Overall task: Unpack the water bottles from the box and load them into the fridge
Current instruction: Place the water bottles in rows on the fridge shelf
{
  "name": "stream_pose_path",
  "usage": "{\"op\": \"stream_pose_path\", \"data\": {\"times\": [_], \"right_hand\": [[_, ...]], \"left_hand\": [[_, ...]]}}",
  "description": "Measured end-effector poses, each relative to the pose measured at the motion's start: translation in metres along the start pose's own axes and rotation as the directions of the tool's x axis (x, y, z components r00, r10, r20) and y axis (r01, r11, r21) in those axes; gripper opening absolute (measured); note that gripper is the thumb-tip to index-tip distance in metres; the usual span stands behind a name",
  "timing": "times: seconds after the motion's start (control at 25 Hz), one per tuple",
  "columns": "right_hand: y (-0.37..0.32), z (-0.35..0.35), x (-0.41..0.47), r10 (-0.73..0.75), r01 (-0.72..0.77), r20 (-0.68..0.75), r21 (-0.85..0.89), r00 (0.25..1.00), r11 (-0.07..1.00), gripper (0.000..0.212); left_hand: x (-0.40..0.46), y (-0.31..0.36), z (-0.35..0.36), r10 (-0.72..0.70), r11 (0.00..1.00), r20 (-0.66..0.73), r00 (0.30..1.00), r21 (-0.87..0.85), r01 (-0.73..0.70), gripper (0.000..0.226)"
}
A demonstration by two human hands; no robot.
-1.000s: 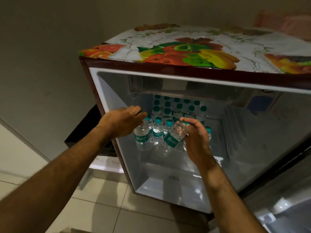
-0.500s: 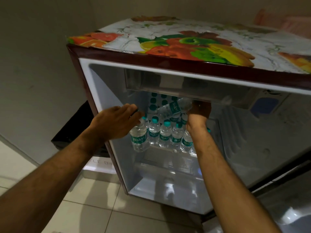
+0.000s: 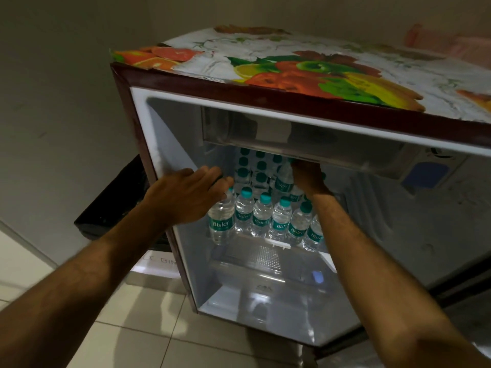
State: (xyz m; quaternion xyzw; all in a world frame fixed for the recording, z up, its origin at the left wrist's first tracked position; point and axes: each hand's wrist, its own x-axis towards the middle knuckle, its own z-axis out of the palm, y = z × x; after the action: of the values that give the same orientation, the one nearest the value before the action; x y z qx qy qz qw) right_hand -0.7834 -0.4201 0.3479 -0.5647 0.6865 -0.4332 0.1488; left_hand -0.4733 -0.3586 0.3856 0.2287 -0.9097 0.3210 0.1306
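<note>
Gripping a clear plastic water bottle with a teal label (image 3: 283,181), the right hand (image 3: 308,176) reaches deep into the maroon-framed open fridge (image 3: 159,144) at frame centre. Left hand (image 3: 188,197), fingers relaxed and extended, rests atop the leftmost front-row bottle (image 3: 221,221) on the shelf.

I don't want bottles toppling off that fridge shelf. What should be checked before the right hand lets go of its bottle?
1. Right hand grips the held bottle deep over the shelf: ok.
2. Held bottle upright: not ok, it looks tilted.
3. Free spot beneath it: cannot tell, the hand hides it.
4. Left hand steadies the front-left bottle: ok, it rests on top.
5. Front row upright: ok.
6. Clearance under the freezer tray: cannot tell.
</note>
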Motion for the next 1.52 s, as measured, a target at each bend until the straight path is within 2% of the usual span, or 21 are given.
{"op": "stream_pose_path", "data": {"times": [0.12,0.24,0.48,0.72,0.92,1.04,1.12,1.2,1.24,1.32,1.4,1.44,1.52], "right_hand": [[0.011,0.012,0.012,0.061,-0.054,0.147,-0.046,0.987,0.997,0.014],[0.021,0.017,0.016,0.045,-0.018,0.262,-0.105,0.964,0.994,0.022],[0.020,0.017,0.008,-0.058,0.068,0.323,-0.020,0.945,0.997,0.032],[0.037,0.024,0.004,-0.042,0.072,0.424,-0.054,0.904,0.996,0.044],[0.040,0.023,0.008,-0.027,0.072,0.444,-0.086,0.896,0.994,0.053],[0.038,0.018,0.007,0.031,0.014,0.460,-0.094,0.887,0.995,0.065],[0.029,0.014,0.000,0.069,-0.044,0.376,-0.075,0.924,0.996,0.057],[0.006,0.011,-0.021,0.086,-0.088,0.194,0.001,0.977,0.996,0.038],[-0.009,0.012,-0.036,0.072,-0.088,0.157,0.097,0.985,0.991,0.034],[-0.035,0.015,-0.071,-0.093,0.008,0.251,0.321,0.964,0.947,0.036],[-0.050,0.022,-0.101,-0.319,0.182,0.382,0.352,0.867,0.918,0.045],[-0.053,0.028,-0.110,-0.365,0.230,0.424,0.337,0.829,0.913,0.050],[-0.060,0.038,-0.121,-0.308,0.165,0.458,0.325,0.834,0.931,0.053]], "left_hand": [[0.000,0.000,0.003,-0.017,1.000,0.042,0.999,0.002,0.017,0.039],[-0.001,0.000,0.004,-0.019,1.000,0.039,0.999,-0.004,0.019,0.040],[-0.001,0.001,0.002,0.005,1.000,-0.011,1.000,-0.007,-0.005,0.035],[-0.002,0.001,0.003,0.011,1.000,-0.037,0.999,0.006,-0.011,0.034],[-0.002,0.002,0.005,0.008,1.000,-0.041,0.999,0.009,-0.008,0.034],[-0.002,0.002,0.006,0.003,1.000,-0.047,0.999,0.002,-0.003,0.035],[-0.003,0.002,0.006,0.016,1.000,-0.049,0.999,0.023,-0.015,0.036],[-0.004,0.002,0.006,0.014,0.999,-0.047,0.999,0.037,-0.012,0.032],[-0.003,0.002,0.006,0.006,0.999,-0.042,0.999,0.032,-0.005,0.033],[-0.003,0.003,0.007,-0.019,0.999,-0.033,0.999,0.030,0.020,0.034],[-0.004,0.004,0.006,-0.037,0.998,-0.041,0.998,0.053,0.039,0.033],[-0.004,0.004,0.007,-0.040,0.997,-0.041,0.998,0.059,0.042,0.033],[-0.004,0.004,0.007,-0.035,0.998,-0.028,0.999,0.055,0.036,0.041]]}}
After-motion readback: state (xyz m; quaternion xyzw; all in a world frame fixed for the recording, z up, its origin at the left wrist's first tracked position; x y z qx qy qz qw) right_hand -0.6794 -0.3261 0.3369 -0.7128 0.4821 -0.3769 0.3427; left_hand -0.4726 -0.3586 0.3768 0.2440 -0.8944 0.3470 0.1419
